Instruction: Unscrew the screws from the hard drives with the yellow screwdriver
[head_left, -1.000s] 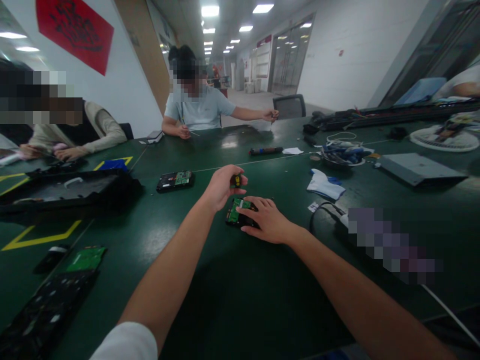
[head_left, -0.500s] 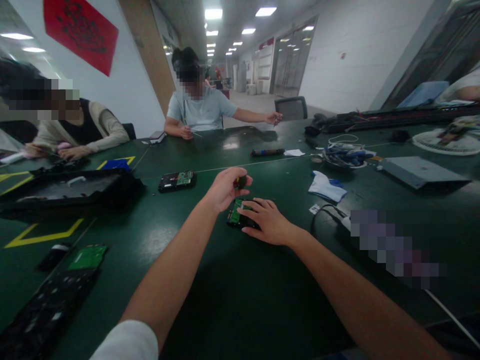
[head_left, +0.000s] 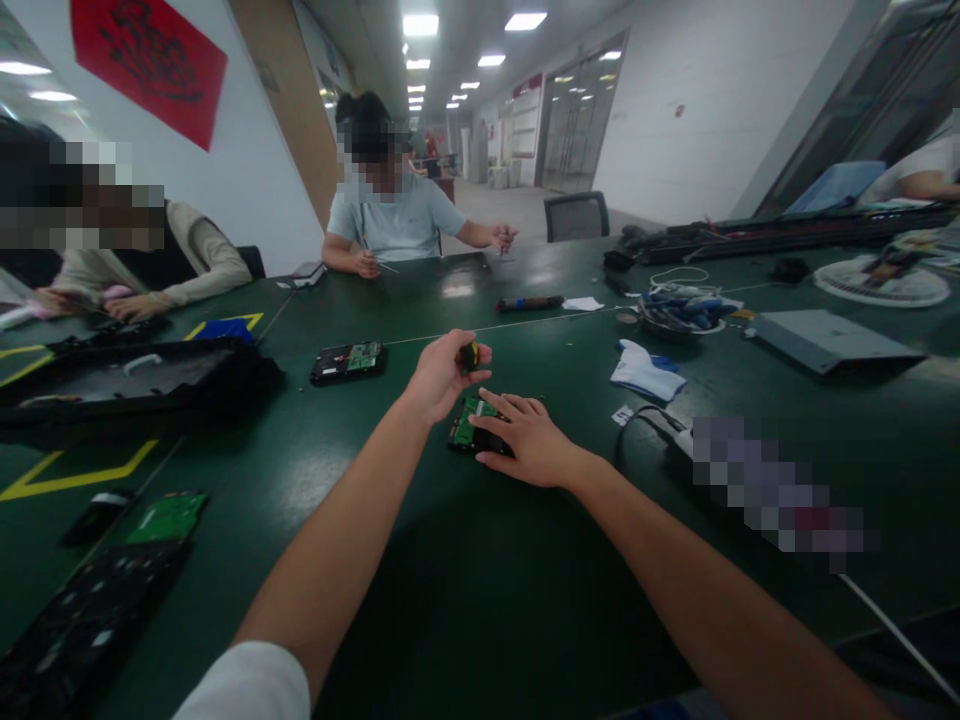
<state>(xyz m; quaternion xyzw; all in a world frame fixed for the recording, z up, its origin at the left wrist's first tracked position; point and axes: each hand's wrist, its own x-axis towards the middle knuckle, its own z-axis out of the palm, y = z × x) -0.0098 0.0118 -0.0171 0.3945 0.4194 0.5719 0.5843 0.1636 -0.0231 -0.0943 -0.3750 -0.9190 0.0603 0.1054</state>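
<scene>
- Far left of the drive, a black frame (head_left: 82,610) lies on the near side, a green board (head_left: 161,518) at its far end; both sit aside from your hands, likely to leave you elbow room.
- Also left of the drive, a shallow black tray (head_left: 199,372) rests flat, perhaps parked to hold parts.
- Beyond the drive and to its left, a second drive (head_left: 347,362) lies with its circuit side up, leaving that face easy to reach.
- Above the drive's far edge, your left hand (head_left: 439,380) is closed around a black-and-yellow tool (head_left: 470,356), fingers curled around its grip, apparently to aim it downward; its tip cannot be made out.
- At the center, the drive (head_left: 463,430) lies on the table (head_left: 450,580), green circuitry facing up and partly hidden by your right hand, likely so you can get at that side.
- Over the drive's right side, your right hand (head_left: 536,442) is open, palm down and fingers spread, seemingly bracing it against turning or sliding.
- Beyond the drive, slightly right, a dark pen-like tool (head_left: 529,303) lies beside a white scrap (head_left: 583,304), out of your arms' way.
- Right of the drive, a white glove (head_left: 646,370) lies loose, off your bare hands, perhaps for better feel.
</scene>
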